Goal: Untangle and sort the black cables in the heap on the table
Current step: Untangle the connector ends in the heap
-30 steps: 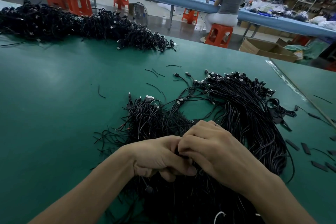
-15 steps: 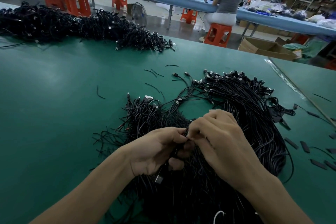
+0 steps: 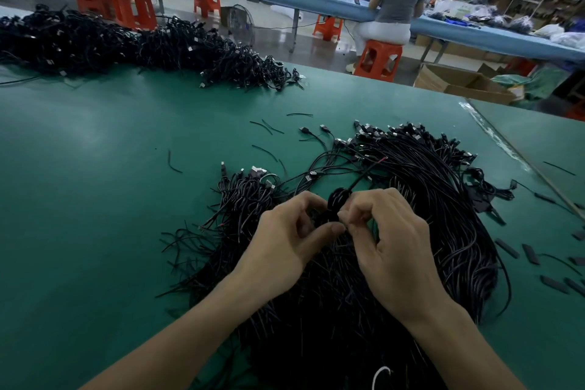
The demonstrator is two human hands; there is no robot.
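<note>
A big heap of black cables [image 3: 421,199] with small plug ends covers the near middle of the green table [image 3: 95,199]. Above it, my left hand [image 3: 285,241] and my right hand [image 3: 392,247] meet fingertip to fingertip. Between them they pinch a small coiled black cable [image 3: 336,199], whose loose end sticks up and to the right with a red tip. A smaller bunch of cables [image 3: 243,193] lies just left of the hands.
A long second pile of black cables [image 3: 133,44] runs along the far left edge. Short wire offcuts [image 3: 269,127] and black sleeve pieces [image 3: 531,255] lie scattered. Beyond the table are orange stools [image 3: 378,60], cardboard boxes [image 3: 459,82] and a seated person [image 3: 399,0].
Both hands have lifted away from me, off the heap. A coiled cable that was hidden under the fingers now shows between the fingertips, its free end sticking up.
</note>
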